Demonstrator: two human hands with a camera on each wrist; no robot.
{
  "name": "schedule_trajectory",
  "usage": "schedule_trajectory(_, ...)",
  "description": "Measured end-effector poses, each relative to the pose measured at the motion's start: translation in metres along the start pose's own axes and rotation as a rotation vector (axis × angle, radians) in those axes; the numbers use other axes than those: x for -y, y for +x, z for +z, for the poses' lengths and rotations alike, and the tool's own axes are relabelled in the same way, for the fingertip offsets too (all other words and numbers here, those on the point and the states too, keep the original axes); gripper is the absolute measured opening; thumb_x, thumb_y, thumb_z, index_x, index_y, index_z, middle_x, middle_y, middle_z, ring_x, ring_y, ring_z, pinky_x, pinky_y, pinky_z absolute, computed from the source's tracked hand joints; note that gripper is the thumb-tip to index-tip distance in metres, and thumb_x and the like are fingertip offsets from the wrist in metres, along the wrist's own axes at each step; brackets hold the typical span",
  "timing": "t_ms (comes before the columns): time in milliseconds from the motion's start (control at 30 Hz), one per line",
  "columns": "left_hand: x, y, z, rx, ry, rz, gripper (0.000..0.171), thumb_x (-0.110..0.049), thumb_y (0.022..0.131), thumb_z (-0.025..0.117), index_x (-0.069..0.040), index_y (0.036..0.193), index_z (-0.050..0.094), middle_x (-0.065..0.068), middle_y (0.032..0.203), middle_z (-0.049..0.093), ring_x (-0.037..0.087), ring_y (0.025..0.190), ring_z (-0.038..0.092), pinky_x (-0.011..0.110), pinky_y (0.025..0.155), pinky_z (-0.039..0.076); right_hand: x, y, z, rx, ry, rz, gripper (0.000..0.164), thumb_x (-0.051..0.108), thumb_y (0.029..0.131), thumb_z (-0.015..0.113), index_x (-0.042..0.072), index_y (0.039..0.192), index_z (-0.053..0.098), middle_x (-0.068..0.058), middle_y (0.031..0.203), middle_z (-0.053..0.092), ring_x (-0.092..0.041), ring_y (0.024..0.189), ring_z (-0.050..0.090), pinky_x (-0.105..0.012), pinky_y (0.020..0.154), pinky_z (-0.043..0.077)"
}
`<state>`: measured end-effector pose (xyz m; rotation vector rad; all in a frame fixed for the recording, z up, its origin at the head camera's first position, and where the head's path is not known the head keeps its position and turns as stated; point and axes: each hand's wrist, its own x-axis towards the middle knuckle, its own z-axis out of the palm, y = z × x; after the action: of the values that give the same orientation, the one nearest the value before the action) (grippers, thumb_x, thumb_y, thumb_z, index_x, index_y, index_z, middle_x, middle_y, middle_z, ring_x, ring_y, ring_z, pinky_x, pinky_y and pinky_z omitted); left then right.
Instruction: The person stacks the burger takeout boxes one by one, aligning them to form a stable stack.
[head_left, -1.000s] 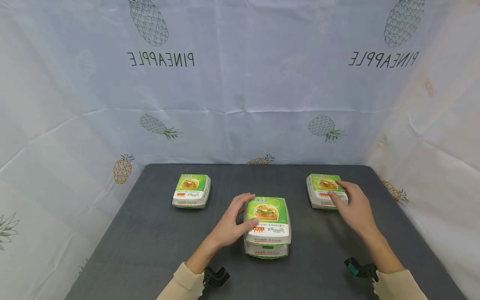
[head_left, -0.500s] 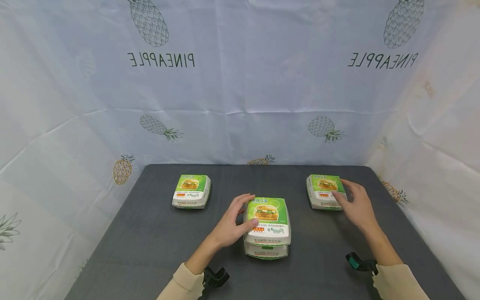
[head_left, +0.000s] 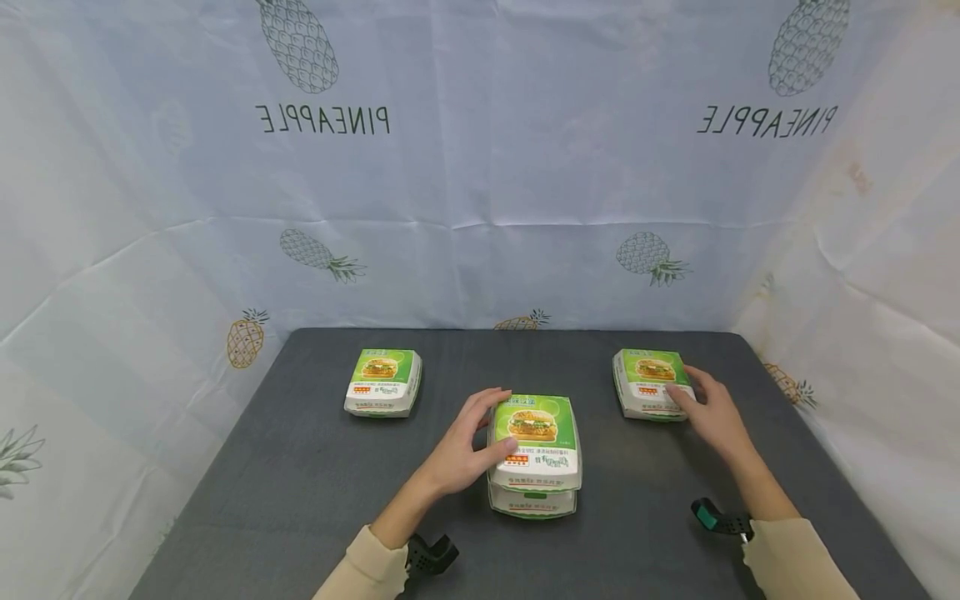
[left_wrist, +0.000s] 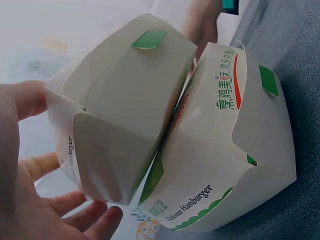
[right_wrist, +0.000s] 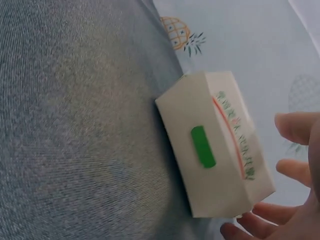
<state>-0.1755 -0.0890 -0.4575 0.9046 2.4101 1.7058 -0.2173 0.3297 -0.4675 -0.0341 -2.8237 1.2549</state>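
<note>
Two green-and-white hamburger boxes stand stacked in the middle of the table. My left hand (head_left: 457, 454) rests on the left side of the upper box (head_left: 536, 442), its thumb over the top and its fingers spread along the side. The lower box (left_wrist: 230, 135) is mostly covered from above. Farther right, my right hand (head_left: 716, 417) is at the right edge of another hamburger box (head_left: 645, 383), fingers spread. In the right wrist view the thumb stands apart from that box (right_wrist: 200, 160), while some fingertips are close to its lower corner; contact there is unclear.
One more hamburger box (head_left: 382, 383) lies at the back left of the dark table (head_left: 300, 500). A white cloth (head_left: 480, 167) with pineapple prints hangs behind the table and along its sides. Both wrists carry black devices.
My right hand has shifted slightly right, its fingers moving from over the right box's top toward its right side. The left hand and all the boxes stay in place.
</note>
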Motion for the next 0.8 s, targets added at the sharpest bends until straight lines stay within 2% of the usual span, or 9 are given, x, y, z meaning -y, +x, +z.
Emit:
schedule_trajectory(200, -0.001, 0.0, 0.001, 0.009, -0.001, -0.015, 0.065, -0.028, 0.1, 0.065, -0.009, 0.156, 0.038, 0.014, 0.161, 0.026, 0.029, 0.149, 0.027, 0.056, 0.115, 0.034, -0.007, 0.002, 0.003, 0.014, 0.088, 0.048, 0.085, 0.051, 0.105, 0.049, -0.002, 0.161, 0.013, -0.041, 0.154, 0.023, -0.058, 0.139, 0.029, -0.069, 0.1, 0.037)
schedule_trajectory(433, -0.003, 0.001, 0.001, 0.015, 0.002, -0.03, 0.066, -0.028, 0.1, 0.064, -0.008, 0.157, 0.038, 0.017, 0.161, 0.026, 0.028, 0.149, 0.027, 0.055, 0.115, 0.034, -0.01, 0.007, 0.008, -0.003, 0.153, 0.119, 0.09, 0.055, 0.102, 0.054, 0.004, 0.163, 0.011, -0.039, 0.157, 0.019, -0.058, 0.143, 0.022, -0.071, 0.107, 0.031)
schedule_trajectory(600, -0.003, 0.001, 0.001, 0.012, 0.006, -0.028, 0.065, -0.028, 0.1, 0.065, -0.011, 0.157, 0.038, 0.017, 0.161, 0.026, 0.028, 0.149, 0.028, 0.055, 0.115, 0.034, -0.013, 0.01, 0.011, -0.017, 0.164, 0.161, 0.091, 0.055, 0.102, 0.055, 0.004, 0.163, 0.011, -0.039, 0.156, 0.022, -0.057, 0.143, 0.025, -0.068, 0.108, 0.033)
schedule_trajectory(800, -0.003, 0.0, 0.0, 0.011, 0.004, -0.022, 0.065, -0.028, 0.1, 0.065, -0.012, 0.156, 0.039, 0.019, 0.161, 0.026, 0.028, 0.148, 0.028, 0.055, 0.115, 0.034, -0.015, 0.008, 0.013, -0.028, 0.171, 0.153, 0.089, 0.053, 0.102, 0.055, 0.004, 0.163, 0.012, -0.04, 0.155, 0.024, -0.057, 0.141, 0.028, -0.066, 0.106, 0.035)
